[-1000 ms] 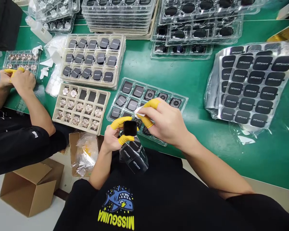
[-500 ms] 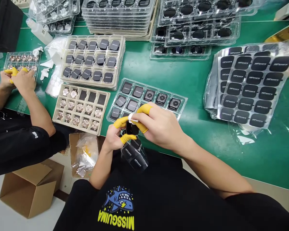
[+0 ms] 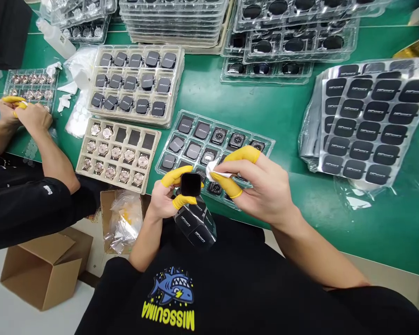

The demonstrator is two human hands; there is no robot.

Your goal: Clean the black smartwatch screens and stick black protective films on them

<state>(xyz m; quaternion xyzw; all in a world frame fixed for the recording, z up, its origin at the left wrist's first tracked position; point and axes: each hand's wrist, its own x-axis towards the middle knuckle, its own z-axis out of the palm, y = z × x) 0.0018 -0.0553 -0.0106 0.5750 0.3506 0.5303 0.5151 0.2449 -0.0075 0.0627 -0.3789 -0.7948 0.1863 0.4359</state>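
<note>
My left hand (image 3: 164,197), in yellow finger cots, grips a square black smartwatch case (image 3: 190,184) between thumb and finger, its dark screen facing up. Below that hand hangs a curved sheet of black printed film stickers (image 3: 195,228); whether the hand also holds it I cannot tell. A crumpled white wipe (image 3: 212,172) is pinched in my right hand (image 3: 261,186), apart from the watch and to its right. Under and behind my hands lies a clear plastic tray (image 3: 209,121) of square watches, some face down with their sensor backs showing, others covered by dark stickers.
Beige trays of covered watches (image 3: 136,83) and of round watches (image 3: 115,153) stand left. Sticker sheets (image 3: 366,125) lie right. Stacked clear trays (image 3: 265,67) line the back. A co-worker's hands (image 3: 28,114) work at far left. Cardboard boxes (image 3: 38,274) sit below the table.
My right hand has moved right, taking the wipe off the watch and leaving its screen uncovered. My left hand keeps its grip in nearly the same place.
</note>
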